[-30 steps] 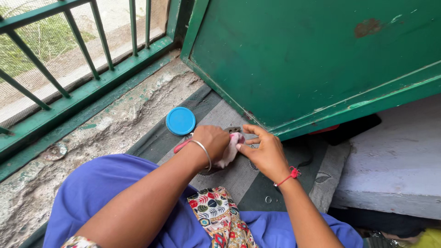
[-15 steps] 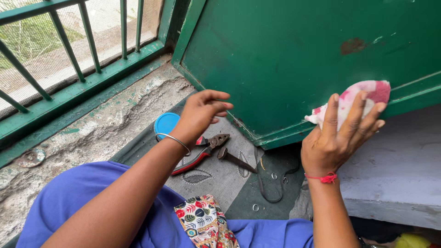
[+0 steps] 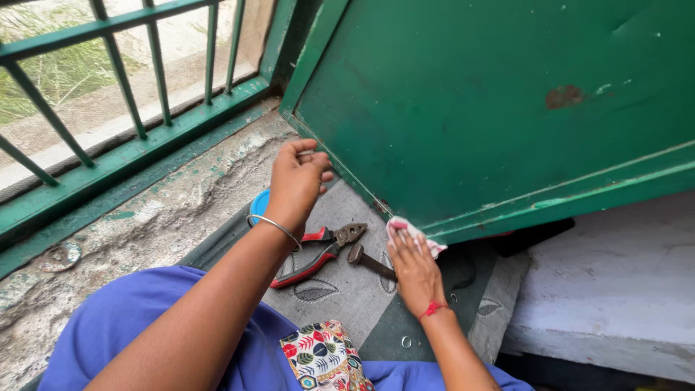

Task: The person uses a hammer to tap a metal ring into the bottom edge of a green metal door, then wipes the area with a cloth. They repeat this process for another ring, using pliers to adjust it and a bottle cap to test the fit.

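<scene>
My right hand (image 3: 413, 268) presses a pink and white cloth (image 3: 402, 230) against the bottom corner of the green metal door (image 3: 492, 108). My left hand (image 3: 297, 181) hovers with curled fingers beside the door's lower edge, holding nothing that shows. Red-handled pliers (image 3: 322, 253) lie on the grey mat (image 3: 347, 289) below my left wrist. A rusty hammer head (image 3: 369, 262) lies between the pliers and my right hand. A blue round lid (image 3: 258, 205) is partly hidden behind my left wrist.
A green railing (image 3: 130, 87) stands at the back left over a rough concrete floor (image 3: 145, 217). A raised concrete step (image 3: 615, 289) lies to the right. Purple clothing (image 3: 145, 326) and a patterned cloth patch (image 3: 326, 355) fill the bottom.
My right hand has come down with the cloth from the door's face to its bottom corner. My left hand has risen slightly and curled its fingers.
</scene>
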